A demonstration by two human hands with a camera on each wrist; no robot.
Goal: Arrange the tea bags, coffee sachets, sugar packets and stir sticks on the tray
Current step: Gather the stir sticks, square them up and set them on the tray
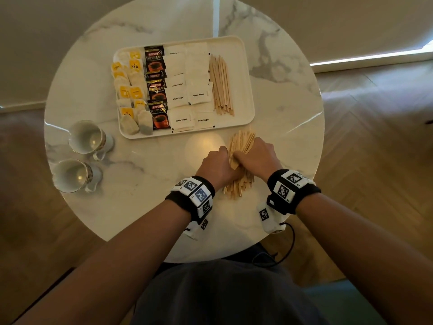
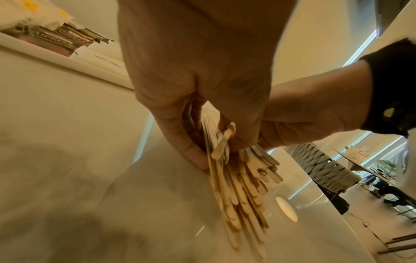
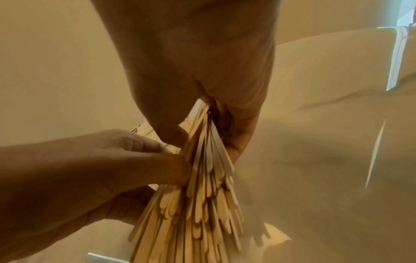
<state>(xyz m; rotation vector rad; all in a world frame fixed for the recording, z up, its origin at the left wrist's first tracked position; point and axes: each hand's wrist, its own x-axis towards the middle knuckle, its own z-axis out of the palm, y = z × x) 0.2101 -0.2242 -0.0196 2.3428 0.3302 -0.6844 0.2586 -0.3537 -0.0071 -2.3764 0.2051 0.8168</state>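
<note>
A bundle of wooden stir sticks (image 1: pixel 241 146) lies on the marble table just in front of the white tray (image 1: pixel 246 73). My left hand (image 1: pixel 216 164) and my right hand (image 1: pixel 254 157) both grip the bundle from either side. In the wrist views the stir sticks (image 2: pixel 234 186) fan out below my fingers, and the same sticks (image 3: pixel 202 204) are pinched between both hands. On the tray lie tea bags (image 1: pixel 128 90), black coffee sachets (image 1: pixel 157 90), white sugar packets (image 1: pixel 187 90) and a row of stir sticks (image 1: pixel 220 85).
Two empty cups (image 1: pixel 86 137) (image 1: pixel 70 175) lie on their sides at the left of the round table (image 1: pixel 293 113). The table's edge runs close below my wrists. A woven stool (image 2: pixel 324 167) shows in the left wrist view.
</note>
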